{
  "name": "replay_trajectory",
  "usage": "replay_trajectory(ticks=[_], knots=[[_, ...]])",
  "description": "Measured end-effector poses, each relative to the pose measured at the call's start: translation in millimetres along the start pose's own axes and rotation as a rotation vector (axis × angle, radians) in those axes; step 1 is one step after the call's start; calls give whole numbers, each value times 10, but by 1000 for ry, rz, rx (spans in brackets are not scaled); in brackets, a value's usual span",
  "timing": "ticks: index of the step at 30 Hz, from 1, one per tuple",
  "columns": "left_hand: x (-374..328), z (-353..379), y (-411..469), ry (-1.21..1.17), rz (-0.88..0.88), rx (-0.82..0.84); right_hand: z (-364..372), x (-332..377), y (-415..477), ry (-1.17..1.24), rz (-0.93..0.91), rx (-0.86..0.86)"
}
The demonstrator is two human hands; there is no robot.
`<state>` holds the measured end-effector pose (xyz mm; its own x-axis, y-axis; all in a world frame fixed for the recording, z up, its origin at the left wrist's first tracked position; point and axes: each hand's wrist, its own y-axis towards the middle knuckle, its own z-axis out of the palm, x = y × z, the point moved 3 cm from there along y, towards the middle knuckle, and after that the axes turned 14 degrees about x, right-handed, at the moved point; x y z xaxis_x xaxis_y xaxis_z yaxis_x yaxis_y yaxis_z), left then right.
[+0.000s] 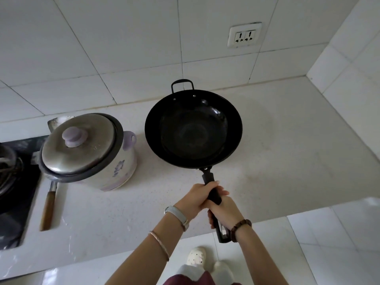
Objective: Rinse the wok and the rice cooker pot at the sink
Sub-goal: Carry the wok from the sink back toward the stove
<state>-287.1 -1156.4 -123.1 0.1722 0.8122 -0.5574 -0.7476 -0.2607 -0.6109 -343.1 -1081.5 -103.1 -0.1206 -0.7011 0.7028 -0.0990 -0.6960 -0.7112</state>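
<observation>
Left hand (197, 197) and right hand (225, 211) both curl tightly round the long handle of the round black metal wok (193, 130), left hand farther. The wok is over the white speckled countertop (287, 140), right of the white floral rice cooker (115, 161).

Black wok (193, 128), empty, mouth up, ahead of left hand (197, 198) and right hand (224, 212), both gripping its handle (207, 177). White floral rice cooker (115, 167), lidded, left of left hand.

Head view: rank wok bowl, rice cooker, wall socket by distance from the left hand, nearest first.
1. Wok bowl, straight ahead of the left hand, which grips its handle.
2. Rice cooker, on the counter to the left.
3. Wall socket, farthest, high up to the right.
</observation>
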Motion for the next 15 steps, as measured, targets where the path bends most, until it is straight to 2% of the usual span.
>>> replay_trajectory(ticks=[5, 10, 15], knots=[[167, -34, 11, 138, 16, -58, -168, -185, -17, -71, -61, -93], [261, 149, 85, 250, 52, -23, -601, -246, -73, -226, -119, -185], [208, 523, 485, 156, 80, -57, -1168, -166, -60, -544, -148, -316]])
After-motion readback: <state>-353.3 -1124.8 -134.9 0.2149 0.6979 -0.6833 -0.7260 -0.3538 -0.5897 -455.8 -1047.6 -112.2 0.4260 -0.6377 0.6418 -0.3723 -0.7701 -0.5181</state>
